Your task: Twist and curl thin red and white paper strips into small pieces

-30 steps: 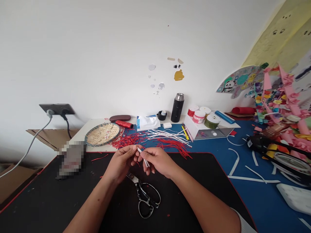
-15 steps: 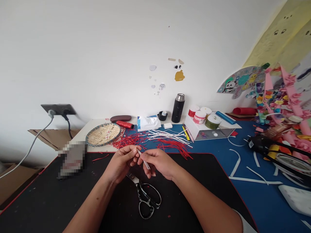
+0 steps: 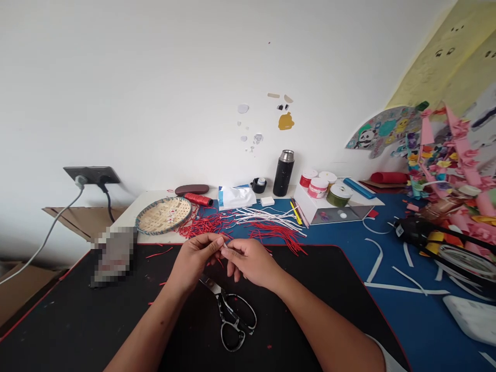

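Note:
My left hand (image 3: 194,262) and my right hand (image 3: 250,263) meet above the black desk mat (image 3: 96,320). Between their fingertips, a small piece of white paper strip (image 3: 225,246) is pinched, mostly hidden by the fingers. Just below my hands lie black-handled scissors (image 3: 233,319), closed, with their blades pointing up-left and partly under my left hand. Loose red paper strips (image 3: 205,225) and white paper strips (image 3: 267,217) lie in heaps just beyond my fingers.
A woven bamboo tray (image 3: 163,215), a red thread spool (image 3: 197,199), a black thermos (image 3: 283,173) and several paint jars (image 3: 318,185) stand along the back. Paper crafts (image 3: 449,155) pile up at right, with white strips on the blue mat (image 3: 422,330).
My hands have drawn closer together, and the white strip, earlier clearly visible and slanting down between them, is now almost wholly hidden in my fingers.

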Action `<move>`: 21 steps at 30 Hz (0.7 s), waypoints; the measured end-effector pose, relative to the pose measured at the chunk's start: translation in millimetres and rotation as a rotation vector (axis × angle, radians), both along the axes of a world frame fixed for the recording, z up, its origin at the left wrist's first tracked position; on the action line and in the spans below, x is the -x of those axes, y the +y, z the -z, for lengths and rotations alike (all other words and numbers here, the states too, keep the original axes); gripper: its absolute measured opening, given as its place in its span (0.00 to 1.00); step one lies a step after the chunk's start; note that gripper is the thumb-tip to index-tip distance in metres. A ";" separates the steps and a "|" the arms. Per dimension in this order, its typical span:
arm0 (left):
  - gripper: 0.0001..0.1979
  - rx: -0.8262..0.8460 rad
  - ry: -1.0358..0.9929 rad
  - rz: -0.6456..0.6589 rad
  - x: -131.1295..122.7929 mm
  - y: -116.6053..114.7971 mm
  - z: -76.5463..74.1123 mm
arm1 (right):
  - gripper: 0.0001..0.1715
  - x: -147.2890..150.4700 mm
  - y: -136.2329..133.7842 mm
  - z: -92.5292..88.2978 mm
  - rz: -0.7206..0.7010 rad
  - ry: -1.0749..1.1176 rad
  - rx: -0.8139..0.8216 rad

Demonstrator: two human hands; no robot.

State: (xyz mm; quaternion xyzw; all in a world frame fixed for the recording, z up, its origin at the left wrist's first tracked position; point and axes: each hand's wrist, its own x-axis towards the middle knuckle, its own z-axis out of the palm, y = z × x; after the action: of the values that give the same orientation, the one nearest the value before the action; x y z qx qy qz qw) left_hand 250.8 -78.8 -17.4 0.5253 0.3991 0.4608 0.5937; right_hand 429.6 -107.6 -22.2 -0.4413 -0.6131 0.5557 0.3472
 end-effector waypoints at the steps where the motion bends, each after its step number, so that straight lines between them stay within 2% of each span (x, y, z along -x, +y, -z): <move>1: 0.17 0.003 -0.009 -0.001 -0.3 0.0 0.2 | 0.23 -0.3 -0.3 -0.7 0.000 -0.008 0.002; 9: 0.18 0.129 -0.245 -0.051 -7.3 -3.2 -2.3 | 0.27 -0.9 -1.6 -6.1 -0.017 0.046 0.038; 15: 0.18 0.163 -0.287 -0.079 -8.6 -2.5 -1.3 | 0.28 0.0 -1.2 -5.0 -0.011 0.046 0.045; 21: 0.20 0.160 -0.243 -0.099 -8.7 -2.3 0.6 | 0.22 -0.1 -1.4 -5.5 -0.011 0.007 0.053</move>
State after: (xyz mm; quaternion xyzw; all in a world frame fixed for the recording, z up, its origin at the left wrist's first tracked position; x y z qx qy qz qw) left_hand 259.6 -81.1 -18.0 0.3964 0.3854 0.5165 0.6539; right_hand 429.6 -109.0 -16.8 -0.4451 -0.5990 0.5754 0.3347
